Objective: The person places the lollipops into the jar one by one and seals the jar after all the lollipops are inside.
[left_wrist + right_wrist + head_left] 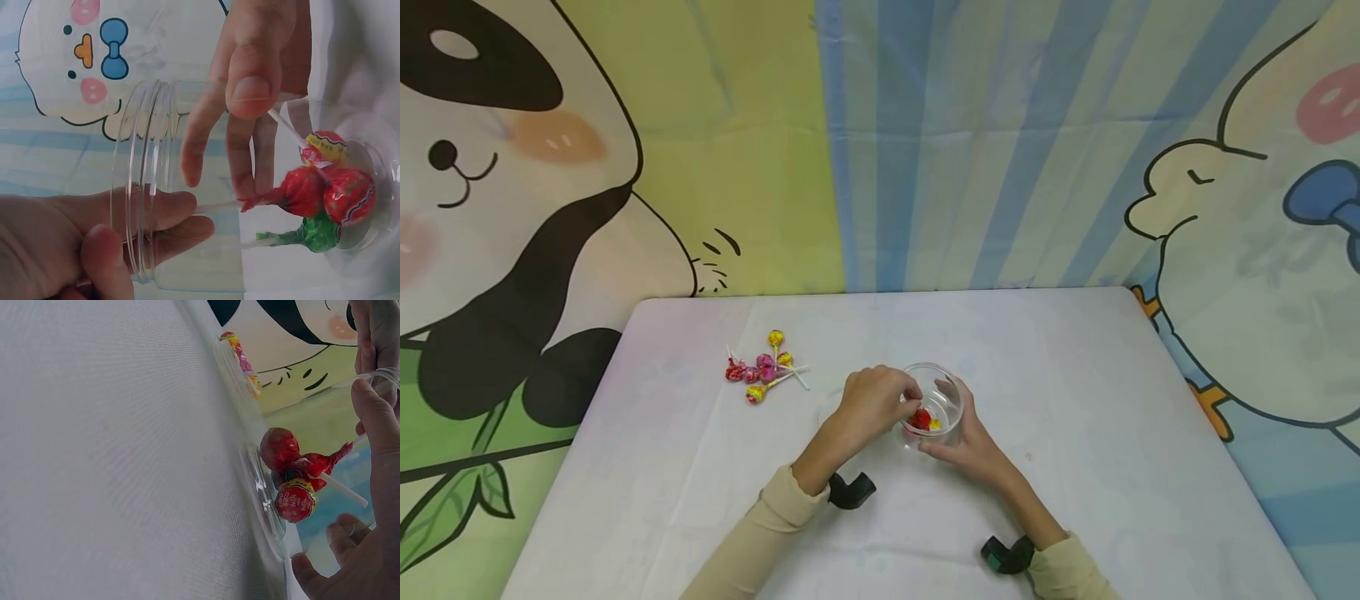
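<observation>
A clear plastic jar (pixel 952 407) is held in the right hand (pixel 973 446), thumb on one side and fingers round the other. From the left, the left hand (pixel 874 402) reaches over the rim. Inside, its thumb and finger pinch the white stick of a red lollipop (pixel 303 190), as the left wrist view shows. Around that lollipop's head lie another red lollipop (pixel 350 197), a green lollipop (pixel 320 234) and a yellow-and-red lollipop (pixel 329 147), all near the jar's bottom. In the left wrist view the jar appears sideways.
To the left on the white table (pixel 1075 358) lies a loose pile of lollipops (pixel 765 361) in red, pink and yellow wrappers, sticks pointing various ways. A cartoon-printed curtain (pixel 760 167) hangs behind the table. Black curved pieces (pixel 852 492) sit at both wrists.
</observation>
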`<move>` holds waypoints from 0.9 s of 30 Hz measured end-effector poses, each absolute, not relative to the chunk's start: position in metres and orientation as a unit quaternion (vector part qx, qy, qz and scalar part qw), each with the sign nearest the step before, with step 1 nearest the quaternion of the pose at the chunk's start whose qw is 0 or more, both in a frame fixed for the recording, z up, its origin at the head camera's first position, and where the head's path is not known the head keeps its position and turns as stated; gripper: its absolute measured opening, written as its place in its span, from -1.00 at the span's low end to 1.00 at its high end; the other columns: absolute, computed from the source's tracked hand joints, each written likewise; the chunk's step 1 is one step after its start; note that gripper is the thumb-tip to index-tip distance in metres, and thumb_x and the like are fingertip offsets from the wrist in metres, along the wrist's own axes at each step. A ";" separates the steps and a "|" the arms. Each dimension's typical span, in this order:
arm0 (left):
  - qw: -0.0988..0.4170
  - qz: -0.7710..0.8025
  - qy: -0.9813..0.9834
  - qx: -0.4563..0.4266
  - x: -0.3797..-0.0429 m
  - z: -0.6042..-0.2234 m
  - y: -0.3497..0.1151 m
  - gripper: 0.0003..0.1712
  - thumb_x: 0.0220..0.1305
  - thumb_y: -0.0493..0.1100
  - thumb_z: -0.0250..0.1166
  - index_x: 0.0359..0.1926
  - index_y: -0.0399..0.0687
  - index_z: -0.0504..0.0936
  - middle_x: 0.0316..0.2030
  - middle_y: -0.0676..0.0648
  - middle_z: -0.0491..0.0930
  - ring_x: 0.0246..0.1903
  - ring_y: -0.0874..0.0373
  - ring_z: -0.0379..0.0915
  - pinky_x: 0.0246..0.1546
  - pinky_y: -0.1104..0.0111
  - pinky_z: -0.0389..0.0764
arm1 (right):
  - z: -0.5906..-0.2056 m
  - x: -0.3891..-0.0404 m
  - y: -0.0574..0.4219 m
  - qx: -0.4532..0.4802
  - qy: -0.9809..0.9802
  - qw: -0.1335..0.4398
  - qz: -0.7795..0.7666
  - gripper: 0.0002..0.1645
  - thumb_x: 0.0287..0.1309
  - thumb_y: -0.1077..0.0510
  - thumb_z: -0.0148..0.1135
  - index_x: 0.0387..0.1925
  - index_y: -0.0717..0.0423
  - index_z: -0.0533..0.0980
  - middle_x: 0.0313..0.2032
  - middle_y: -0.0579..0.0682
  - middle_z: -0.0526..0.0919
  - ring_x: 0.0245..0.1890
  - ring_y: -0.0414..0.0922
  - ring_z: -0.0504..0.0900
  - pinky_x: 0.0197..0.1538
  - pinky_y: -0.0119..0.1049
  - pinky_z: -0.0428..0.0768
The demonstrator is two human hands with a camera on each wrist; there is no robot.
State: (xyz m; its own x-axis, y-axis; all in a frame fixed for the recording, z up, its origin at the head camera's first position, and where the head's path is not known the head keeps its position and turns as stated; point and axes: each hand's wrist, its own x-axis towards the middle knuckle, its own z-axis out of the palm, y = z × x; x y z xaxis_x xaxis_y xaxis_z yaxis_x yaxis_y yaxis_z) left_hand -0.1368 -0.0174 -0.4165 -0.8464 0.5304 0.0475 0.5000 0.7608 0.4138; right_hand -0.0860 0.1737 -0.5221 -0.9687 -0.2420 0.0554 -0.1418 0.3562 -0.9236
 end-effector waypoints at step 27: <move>-0.068 0.339 0.930 0.128 -0.079 -0.446 -0.131 -0.70 0.11 -0.19 0.45 -0.08 0.06 0.72 -0.26 0.11 0.73 -0.77 0.55 0.25 -0.74 0.53 0.26 | -0.520 -0.086 0.170 -0.113 0.823 0.038 -0.556 0.30 -0.06 0.12 0.50 0.48 -0.11 -0.21 0.43 0.15 0.13 0.43 0.22 0.14 0.36 0.36 0.08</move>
State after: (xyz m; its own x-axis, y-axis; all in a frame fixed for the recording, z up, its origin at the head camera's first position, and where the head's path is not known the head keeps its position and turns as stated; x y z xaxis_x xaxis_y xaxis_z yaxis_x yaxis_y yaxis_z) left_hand -0.0792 -0.1305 -0.4459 -0.9579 0.1926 0.2131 0.2845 0.7374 0.6126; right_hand -0.0861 0.1697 -0.5203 -0.9714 -0.2290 0.0626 -0.1437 0.3571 -0.9229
